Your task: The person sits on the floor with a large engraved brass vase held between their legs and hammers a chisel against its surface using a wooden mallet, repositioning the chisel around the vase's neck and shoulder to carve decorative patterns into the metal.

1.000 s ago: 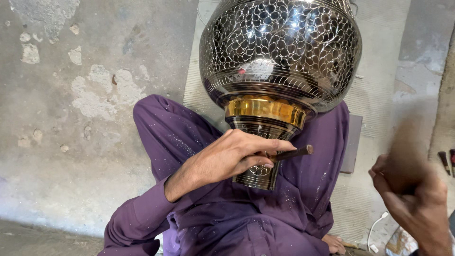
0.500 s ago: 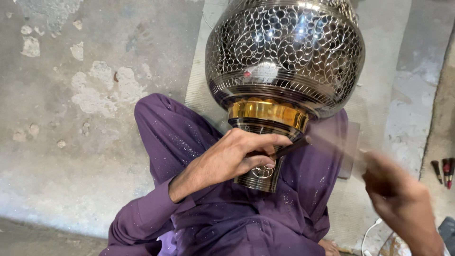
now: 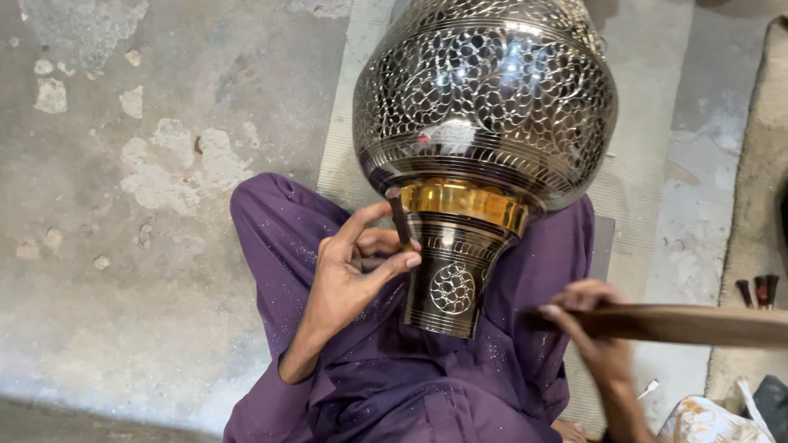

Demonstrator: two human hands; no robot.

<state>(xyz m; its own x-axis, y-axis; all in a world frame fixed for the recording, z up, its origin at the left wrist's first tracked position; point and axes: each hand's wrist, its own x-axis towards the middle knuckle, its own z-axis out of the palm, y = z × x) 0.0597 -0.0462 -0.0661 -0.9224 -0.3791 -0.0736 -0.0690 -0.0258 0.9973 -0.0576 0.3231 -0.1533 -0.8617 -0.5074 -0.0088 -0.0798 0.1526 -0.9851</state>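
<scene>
Metal vase (image 3: 486,107): silver-black, engraved scale/floral fretwork noted; gold band (image 3: 464,203) at neck; medallion engraved on dark base. Clothing (image 3: 394,385): purple, white-speckled. Stick (image 3: 681,324): dark brown. Floor (image 3: 123,164): grey, pale patches.

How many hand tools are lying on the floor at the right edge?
2, maybe 3: small tools with dark red handles lie side by side at the right edge, above the wooden stick in the right hand. Others may be hidden.

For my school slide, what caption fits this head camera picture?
Left hand holds a thin tool against an engraved metal vase; right hand grips a wooden stick.
</scene>
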